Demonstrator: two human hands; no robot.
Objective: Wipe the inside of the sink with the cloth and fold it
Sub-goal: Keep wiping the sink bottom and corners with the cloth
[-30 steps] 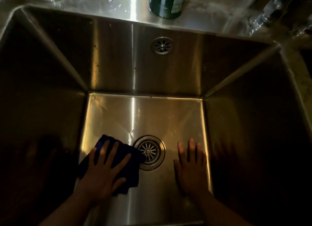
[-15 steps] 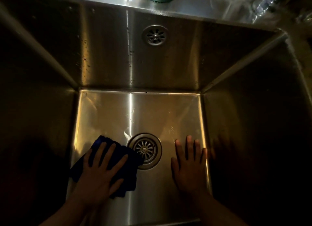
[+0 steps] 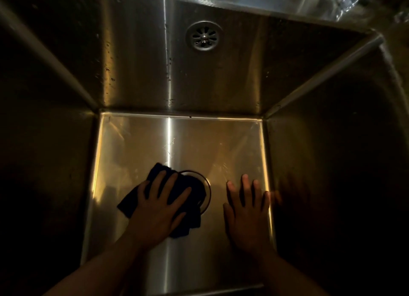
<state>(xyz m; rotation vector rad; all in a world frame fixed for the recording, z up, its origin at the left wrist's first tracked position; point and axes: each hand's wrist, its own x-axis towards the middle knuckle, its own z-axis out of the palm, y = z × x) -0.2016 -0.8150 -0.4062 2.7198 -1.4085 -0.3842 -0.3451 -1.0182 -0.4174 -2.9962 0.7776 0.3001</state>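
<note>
cloth [image 3: 129, 204] looks soft n limp, on the sink [image 3: 137, 63] floor, half over the drain [image 3: 207, 193]. left hand [image 3: 158, 204] fingers spread flat, pressing it; right hand [image 3: 247, 216] flat on bare steel. Pinch a corner to fold imo.

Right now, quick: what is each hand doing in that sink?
Left hand: open, fingers spread, pressing flat on the dark cloth.
Right hand: open, flat on the sink floor, holding nothing.
</note>
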